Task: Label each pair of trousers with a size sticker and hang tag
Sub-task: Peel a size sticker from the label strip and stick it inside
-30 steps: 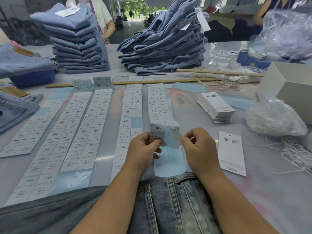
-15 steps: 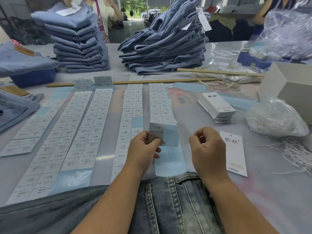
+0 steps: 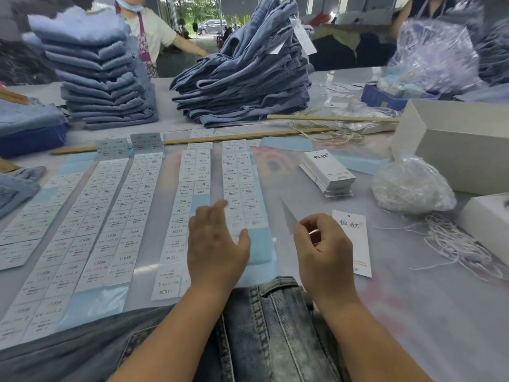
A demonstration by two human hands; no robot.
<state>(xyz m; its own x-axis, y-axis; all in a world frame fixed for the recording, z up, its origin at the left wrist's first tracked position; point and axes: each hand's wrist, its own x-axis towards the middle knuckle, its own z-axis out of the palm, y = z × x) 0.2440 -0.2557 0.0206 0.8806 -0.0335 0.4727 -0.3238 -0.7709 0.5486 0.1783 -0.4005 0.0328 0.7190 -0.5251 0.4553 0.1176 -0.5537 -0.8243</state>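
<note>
Trousers [image 3: 275,326] of washed denim at near table edge, waistband up. Size sticker [image 3: 289,220] pinched in right hand [image 3: 325,260], beside hang tag [image 3: 354,241] flat on table. Left hand [image 3: 216,252] spread loose, holding nothing, over sticker sheet [image 3: 242,183].

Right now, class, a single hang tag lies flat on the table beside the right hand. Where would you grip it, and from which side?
Pinch the hang tag at its long right edge, coming in from the right: it lies flat, and that side faces bare table. The right hand, already pinching a sticker, covers its left edge.
</note>
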